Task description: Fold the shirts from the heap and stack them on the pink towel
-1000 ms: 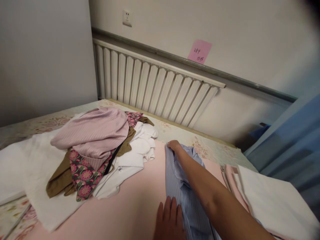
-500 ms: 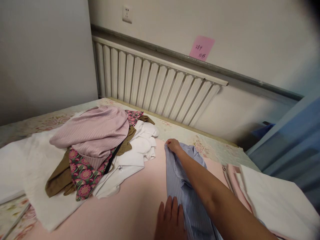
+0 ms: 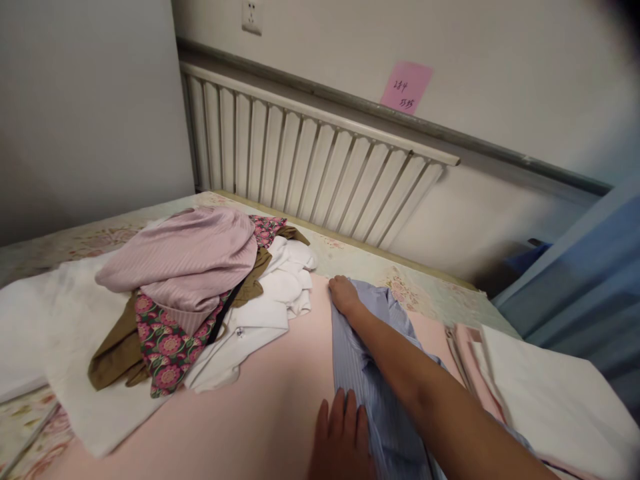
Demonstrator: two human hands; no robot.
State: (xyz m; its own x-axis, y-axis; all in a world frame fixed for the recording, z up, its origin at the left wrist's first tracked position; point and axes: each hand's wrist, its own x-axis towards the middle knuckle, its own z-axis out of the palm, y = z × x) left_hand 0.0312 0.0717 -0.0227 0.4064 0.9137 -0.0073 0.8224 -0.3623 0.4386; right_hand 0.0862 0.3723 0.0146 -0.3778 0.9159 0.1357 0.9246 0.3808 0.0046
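Note:
A light blue striped shirt [image 3: 350,353] lies folded lengthwise on a pink cloth [image 3: 260,413], its long edge running away from me. At the far end, my right hand [image 3: 344,293] is closed on the shirt's corner, and my right forearm crosses over the fabric. My left hand [image 3: 343,437] rests flat near the shirt's close end, fingers stretched out on its edge and holding nothing. Part of the shirt is hidden beneath my forearm.
Left of the shirt is a heap with a pink satin garment [image 3: 200,247], a floral cloth [image 3: 170,347] and white clothes [image 3: 290,273]. Folded white fabric [image 3: 550,393] lies at right. Behind the table stand a radiator [image 3: 310,167] and a blue curtain [image 3: 590,280].
My right hand's fingers have curled more around the shirt's far corner. My left hand stays almost in place. The view has shifted slightly.

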